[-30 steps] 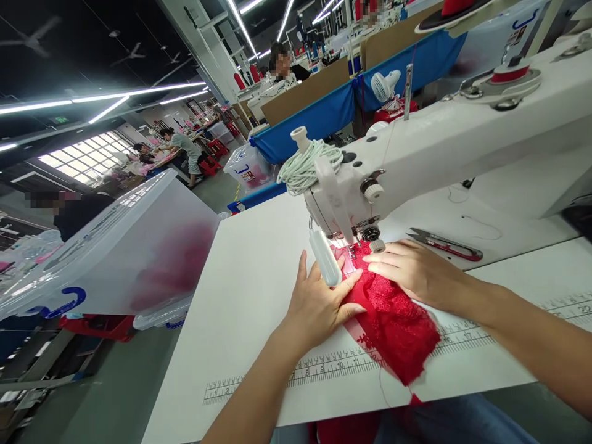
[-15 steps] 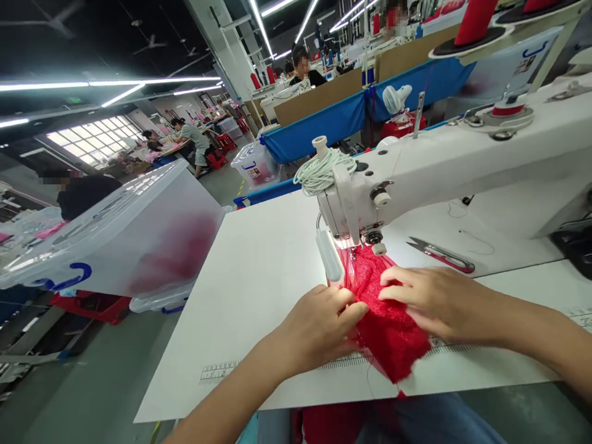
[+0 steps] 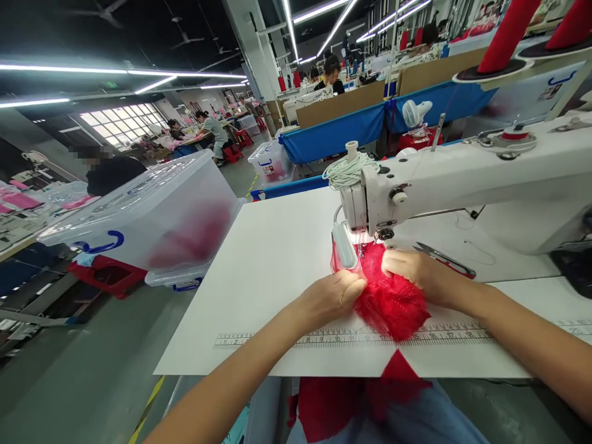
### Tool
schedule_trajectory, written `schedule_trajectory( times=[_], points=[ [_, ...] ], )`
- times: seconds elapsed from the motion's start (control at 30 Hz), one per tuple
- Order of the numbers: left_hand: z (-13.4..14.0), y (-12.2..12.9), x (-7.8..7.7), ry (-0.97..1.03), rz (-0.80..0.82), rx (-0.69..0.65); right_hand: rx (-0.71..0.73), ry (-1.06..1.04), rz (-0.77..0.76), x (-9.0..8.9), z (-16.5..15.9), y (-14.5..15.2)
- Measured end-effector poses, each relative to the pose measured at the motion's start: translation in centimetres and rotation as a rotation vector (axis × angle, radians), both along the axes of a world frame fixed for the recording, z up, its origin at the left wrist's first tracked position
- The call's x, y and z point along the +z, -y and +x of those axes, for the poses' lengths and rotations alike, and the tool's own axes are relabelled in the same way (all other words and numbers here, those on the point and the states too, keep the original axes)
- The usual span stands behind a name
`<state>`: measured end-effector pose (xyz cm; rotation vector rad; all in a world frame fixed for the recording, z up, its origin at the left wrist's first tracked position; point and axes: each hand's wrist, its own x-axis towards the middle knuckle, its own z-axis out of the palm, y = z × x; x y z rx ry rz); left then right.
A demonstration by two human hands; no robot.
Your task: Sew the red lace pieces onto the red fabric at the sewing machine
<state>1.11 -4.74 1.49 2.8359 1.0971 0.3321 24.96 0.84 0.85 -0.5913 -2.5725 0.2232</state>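
Red lace fabric [image 3: 393, 302], one bunched piece, lay on a white tabletop [image 3: 259, 265], its far end beneath the needle of one sewing machine [image 3: 444, 185] and its near tip over one printed ruler [image 3: 324, 339]. Two bare hands flanked it. The left hand [image 3: 335, 293] had its fingers drawn narrowly together, pinching the cloth's left edge; the right hand [image 3: 419, 271] curled its fingers against the other side, though whether they gripped I could not tell from where I stood. One pair of snips [image 3: 451, 261] lay just beyond the right hand. One coil of pale cord [image 3: 349, 171] sat on the machine's head; two red thread cones [image 3: 506, 37] stood at upper right. Another red piece [image 3: 400, 365] overlapped the table's near edge. Broad open room ran from the left hand to the table's slanting left edge, beside one large translucent box [image 3: 198, 216]; on the right, the machine's long arm bounded the space beyond the forearm.
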Motion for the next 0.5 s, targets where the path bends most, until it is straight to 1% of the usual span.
schedule_trajectory(
  times=[0.07,0.1,0.2,0.23,0.37,0.4,0.5],
  points=[
    [0.3,-0.2,-0.4,0.021,-0.009,0.058,0.019,0.02,-0.022,0.4,-0.3,0.1],
    [0.5,-0.4,-0.6,0.041,-0.021,0.095,0.005,0.014,-0.034,0.4,-0.4,0.3],
    [0.8,-1.1,-0.9,0.133,-0.108,0.177,-0.094,-0.039,-0.032,-0.3,-0.7,1.0],
    [0.9,-1.5,-0.9,0.173,-0.156,0.191,-0.119,-0.085,-0.066,-0.7,-0.8,1.1],
    [0.9,-3.0,-0.5,0.335,-0.422,0.258,-0.146,-0.364,-0.402,-1.5,-0.8,1.0],
    [0.9,-3.3,-0.3,0.371,-0.495,0.282,-0.158,-0.42,-0.462,-1.6,-0.8,0.8],
    [1.0,-4.1,0.6,0.482,-0.664,0.341,-0.253,-0.53,-0.519,-1.6,-0.7,0.4]
  ],
)
